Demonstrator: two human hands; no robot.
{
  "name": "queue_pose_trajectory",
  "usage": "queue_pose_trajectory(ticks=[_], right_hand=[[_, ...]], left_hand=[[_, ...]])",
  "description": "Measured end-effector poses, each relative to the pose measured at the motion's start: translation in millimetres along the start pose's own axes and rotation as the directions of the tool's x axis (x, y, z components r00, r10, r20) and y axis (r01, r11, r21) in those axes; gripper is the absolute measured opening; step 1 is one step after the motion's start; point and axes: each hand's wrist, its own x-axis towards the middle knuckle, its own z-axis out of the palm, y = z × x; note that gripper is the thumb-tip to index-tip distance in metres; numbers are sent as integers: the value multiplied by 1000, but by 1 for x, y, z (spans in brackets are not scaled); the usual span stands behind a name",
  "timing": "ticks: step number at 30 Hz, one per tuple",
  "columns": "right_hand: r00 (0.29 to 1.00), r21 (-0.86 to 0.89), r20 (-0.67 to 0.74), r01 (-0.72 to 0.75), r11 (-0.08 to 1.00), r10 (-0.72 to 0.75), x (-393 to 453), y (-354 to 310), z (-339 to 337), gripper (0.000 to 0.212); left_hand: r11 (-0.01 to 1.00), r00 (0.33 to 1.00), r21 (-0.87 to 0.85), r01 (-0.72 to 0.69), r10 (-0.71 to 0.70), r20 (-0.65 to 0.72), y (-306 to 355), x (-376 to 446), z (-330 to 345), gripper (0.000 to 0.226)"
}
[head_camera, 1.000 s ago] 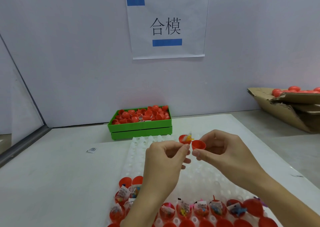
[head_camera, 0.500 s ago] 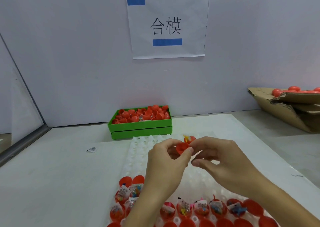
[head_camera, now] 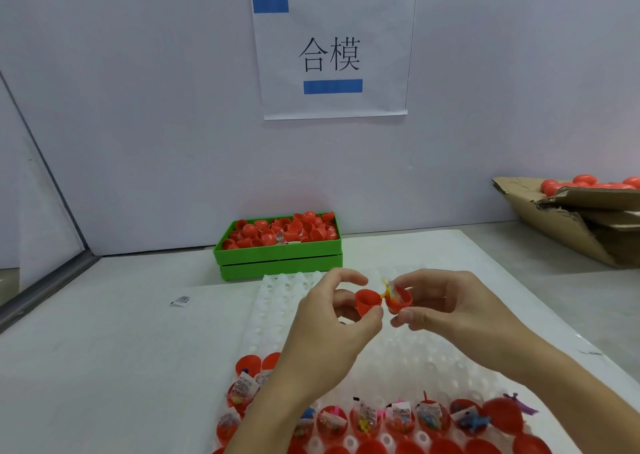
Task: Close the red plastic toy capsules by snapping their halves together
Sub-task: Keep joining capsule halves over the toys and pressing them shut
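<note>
- I'm holding my left hand [head_camera: 332, 318] up over the white bumpy tray [head_camera: 408, 356], pinching an empty red capsule half [head_camera: 368, 301] between thumb and fingers.
- My right hand [head_camera: 446, 304] is gripping the other capsule half [head_camera: 399, 300], the one with a little yellow toy [head_camera: 387, 289] and a paper slip poking out of it.
- Half a second ago the two halves were pressed together between my fingertips; now they're sitting side by side again, rims just about touching, not snapped shut. So that one's still open.
- Both hands are hovering at about the same spot as before, in front of me, above the middle of the tray.
- Open filled capsules [head_camera: 367, 419] are lining the near rows of the tray, each with a toy and a slip inside, same as before.
- The green bin [head_camera: 277, 263] of loose red halves is sitting at the back of the tabletop [head_camera: 104, 349] against the wall.
- The cardboard box [head_camera: 571, 225] with more red pieces is sitting off to my right.
</note>
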Motion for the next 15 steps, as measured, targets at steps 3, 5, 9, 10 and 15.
queue_pose_trajectory(ticks=[3, 5, 9, 10, 15], right_hand=[[1000, 0, -16, 15, 1000, -15, -1, 0, 2, 25], [998, -25, -41, 44, 999, -45, -1, 1, 4, 25], [994, -29, -71, 80, 996, -82, -1, 2, 9, 26], [994, -23, -76, 83, 996, -84, -1, 2, 11, 26], [996, 48, -55, 70, 996, -68, -2, 1, 14, 28]], left_hand=[[1000, 1000, -4, -2, 2, -17, -1, 1, 1, 18], [1000, 1000, -28, 0, 0, -24, -1, 2, 1, 19], [998, 999, -67, -20, 18, -29, 0, 2, 1, 24], [997, 999, -65, -32, 30, -32, 1, 2, 1, 24], [997, 996, -60, -51, 46, -72, 0, 2, 3, 12]])
